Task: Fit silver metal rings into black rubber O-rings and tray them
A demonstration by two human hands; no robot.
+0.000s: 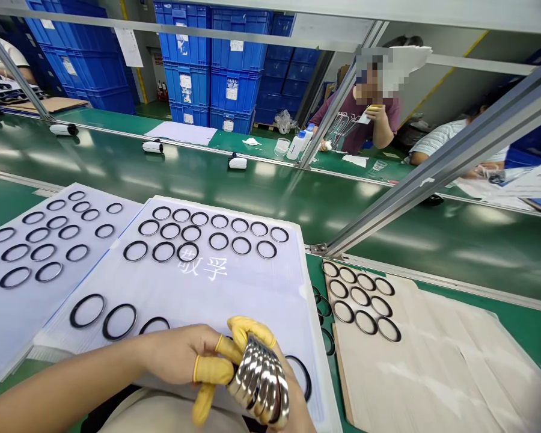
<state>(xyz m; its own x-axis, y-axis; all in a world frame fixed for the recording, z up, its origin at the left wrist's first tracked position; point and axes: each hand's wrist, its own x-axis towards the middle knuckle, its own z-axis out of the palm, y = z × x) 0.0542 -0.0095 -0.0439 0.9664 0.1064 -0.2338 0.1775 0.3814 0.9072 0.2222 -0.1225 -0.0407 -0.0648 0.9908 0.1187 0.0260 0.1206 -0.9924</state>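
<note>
A stack of shiny metal rings [262,380] hangs over the near edge of the white sheet. My right hand [295,400], with yellow finger cots, is closed around the stack; its palm is largely behind the rings. At the stack's left side, my left hand [180,355], also in yellow finger cots, has its thumb and fingers pinched against a ring's edge. Black-edged rings [119,321] lie on the white sheet [247,288] just beyond my hands, some partly hidden by my left forearm. More rings are set in rows near the sheet's far edge.
A second white sheet [67,307] with rings lies left. To the right is a beige board [433,361] bearing several rings. A metal frame post [433,162] slants across the right. Beyond the green conveyor belt [261,192] sit other people; blue crates [234,54] stand behind.
</note>
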